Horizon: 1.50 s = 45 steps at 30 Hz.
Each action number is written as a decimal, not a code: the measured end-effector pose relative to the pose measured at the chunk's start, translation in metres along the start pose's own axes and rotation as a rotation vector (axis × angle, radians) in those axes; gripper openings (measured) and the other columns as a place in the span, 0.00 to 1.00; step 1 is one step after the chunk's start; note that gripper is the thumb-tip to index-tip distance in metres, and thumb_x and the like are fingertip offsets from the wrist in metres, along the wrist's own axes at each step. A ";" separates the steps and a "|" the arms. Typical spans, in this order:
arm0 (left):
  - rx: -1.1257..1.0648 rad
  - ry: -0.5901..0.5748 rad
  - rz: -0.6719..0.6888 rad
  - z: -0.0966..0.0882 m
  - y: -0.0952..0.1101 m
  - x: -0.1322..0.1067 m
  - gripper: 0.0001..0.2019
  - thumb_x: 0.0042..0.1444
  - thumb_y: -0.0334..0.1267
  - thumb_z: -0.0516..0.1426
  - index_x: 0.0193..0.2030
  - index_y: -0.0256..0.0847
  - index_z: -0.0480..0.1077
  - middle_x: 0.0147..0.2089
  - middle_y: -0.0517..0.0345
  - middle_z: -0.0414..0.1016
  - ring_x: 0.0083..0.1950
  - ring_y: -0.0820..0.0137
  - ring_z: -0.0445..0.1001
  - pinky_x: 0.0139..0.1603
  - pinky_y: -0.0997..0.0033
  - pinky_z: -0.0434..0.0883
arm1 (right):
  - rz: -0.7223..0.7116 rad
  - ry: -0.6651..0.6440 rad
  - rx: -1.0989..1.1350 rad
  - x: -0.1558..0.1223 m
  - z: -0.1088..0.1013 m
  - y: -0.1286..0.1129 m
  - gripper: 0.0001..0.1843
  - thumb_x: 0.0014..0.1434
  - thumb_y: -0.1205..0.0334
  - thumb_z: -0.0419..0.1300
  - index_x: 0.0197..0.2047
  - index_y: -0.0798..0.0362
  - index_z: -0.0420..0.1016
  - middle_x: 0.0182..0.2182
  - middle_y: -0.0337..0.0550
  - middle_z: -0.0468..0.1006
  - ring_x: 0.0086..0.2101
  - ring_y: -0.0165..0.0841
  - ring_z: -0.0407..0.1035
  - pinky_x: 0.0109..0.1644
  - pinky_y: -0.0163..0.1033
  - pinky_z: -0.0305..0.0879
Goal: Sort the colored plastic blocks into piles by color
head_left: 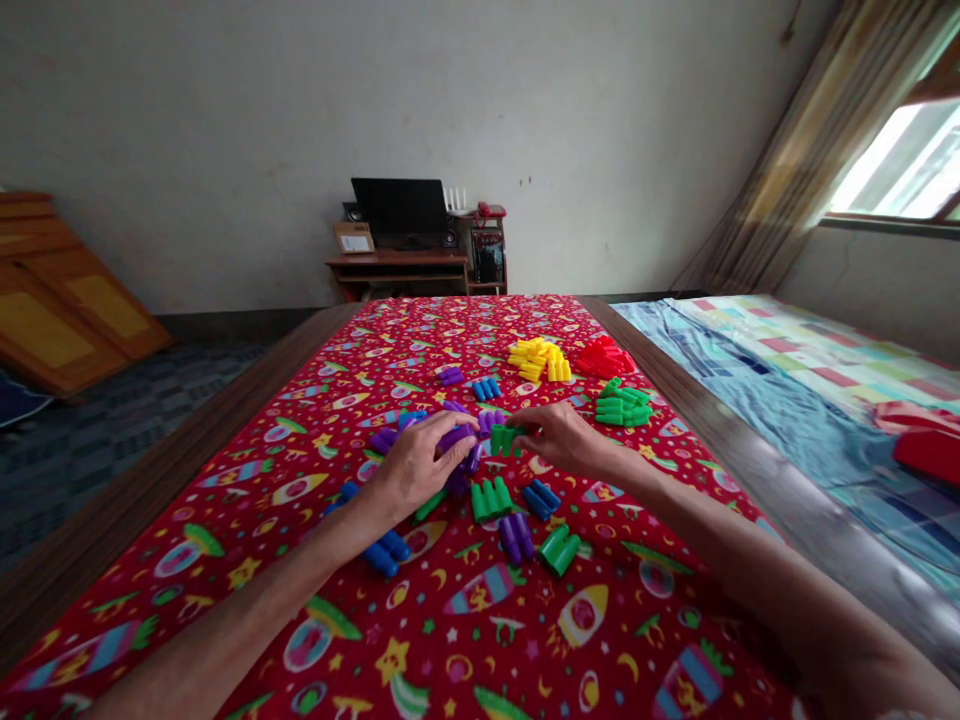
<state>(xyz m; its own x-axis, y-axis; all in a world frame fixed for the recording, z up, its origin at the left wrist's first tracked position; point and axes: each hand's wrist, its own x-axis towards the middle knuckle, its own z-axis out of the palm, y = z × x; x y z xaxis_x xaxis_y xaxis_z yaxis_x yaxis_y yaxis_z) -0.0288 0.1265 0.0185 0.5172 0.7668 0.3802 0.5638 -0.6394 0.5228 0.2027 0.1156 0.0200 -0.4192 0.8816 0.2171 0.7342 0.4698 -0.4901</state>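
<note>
My left hand (pixel 420 455) is closed on a purple plastic block (pixel 455 437) made of joined tubes, above a mixed heap of purple and blue ones. Between the fingertips of my right hand (pixel 559 436) is a green tube block (pixel 504 440). Nearer to me lie another green block (pixel 491 499), a blue block (pixel 541 498), a purple block (pixel 516 538) and a green block (pixel 559 550). Blue blocks (pixel 386 552) lie under my left wrist. Beyond my hands are a small purple block (pixel 450 376) and a blue block (pixel 486 388).
Sorted piles of yellow blocks (pixel 538 358), red blocks (pixel 604 356) and green blocks (pixel 624 404) lie at the back right. A red patterned cloth (pixel 315 560) covers the table. A bed (pixel 810 370) stands to the right, and a desk with a monitor (pixel 401 207) behind.
</note>
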 end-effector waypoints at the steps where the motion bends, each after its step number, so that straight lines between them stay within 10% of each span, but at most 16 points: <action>1: 0.043 0.003 0.017 -0.005 -0.003 0.001 0.14 0.62 0.46 0.51 0.44 0.42 0.73 0.45 0.53 0.79 0.46 0.62 0.76 0.51 0.64 0.71 | 0.014 -0.002 -0.042 0.000 -0.012 0.005 0.10 0.55 0.70 0.58 0.38 0.56 0.81 0.25 0.40 0.76 0.25 0.26 0.64 0.30 0.31 0.53; 12: 0.325 -0.084 -0.067 -0.043 -0.035 0.008 0.17 0.52 0.44 0.54 0.43 0.41 0.77 0.36 0.54 0.75 0.36 0.64 0.74 0.41 0.66 0.72 | 0.388 0.055 -0.194 -0.032 -0.129 0.089 0.16 0.55 0.57 0.57 0.33 0.57 0.83 0.24 0.42 0.78 0.24 0.28 0.65 0.30 0.34 0.57; 19: 0.272 -0.312 -0.062 -0.059 -0.029 -0.002 0.11 0.51 0.45 0.53 0.27 0.45 0.74 0.29 0.59 0.77 0.30 0.66 0.73 0.31 0.70 0.69 | 0.445 -0.114 -0.263 -0.038 -0.130 0.122 0.12 0.52 0.63 0.58 0.29 0.57 0.82 0.23 0.41 0.79 0.26 0.31 0.70 0.33 0.34 0.60; 29: 0.563 -0.429 -0.082 -0.022 -0.015 -0.032 0.21 0.46 0.38 0.62 0.50 0.47 0.73 0.48 0.50 0.74 0.41 0.57 0.77 0.39 0.63 0.72 | 0.601 0.130 -0.524 -0.032 -0.123 0.082 0.16 0.58 0.60 0.53 0.39 0.55 0.82 0.30 0.49 0.79 0.28 0.32 0.68 0.30 0.36 0.54; 39: 0.141 -0.335 -0.143 -0.028 -0.020 -0.006 0.25 0.50 0.47 0.61 0.55 0.45 0.70 0.50 0.51 0.78 0.50 0.56 0.76 0.50 0.60 0.72 | -0.023 0.064 -0.275 -0.017 -0.066 -0.002 0.14 0.63 0.63 0.52 0.32 0.58 0.76 0.21 0.39 0.69 0.22 0.24 0.55 0.29 0.35 0.48; 45: -0.373 -0.428 -0.223 -0.020 -0.005 -0.004 0.32 0.57 0.53 0.56 0.64 0.40 0.58 0.49 0.48 0.79 0.47 0.60 0.78 0.41 0.66 0.74 | -0.472 -0.011 -0.041 -0.015 -0.010 -0.029 0.16 0.65 0.63 0.53 0.54 0.54 0.72 0.46 0.52 0.77 0.38 0.32 0.69 0.39 0.36 0.62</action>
<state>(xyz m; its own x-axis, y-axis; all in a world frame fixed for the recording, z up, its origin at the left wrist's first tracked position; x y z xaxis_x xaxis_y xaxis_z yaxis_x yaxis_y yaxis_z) -0.0466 0.1281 0.0296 0.6692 0.7398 -0.0695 0.4648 -0.3439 0.8159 0.1928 0.0894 0.0392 -0.7174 0.5710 0.3991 0.4825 0.8205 -0.3065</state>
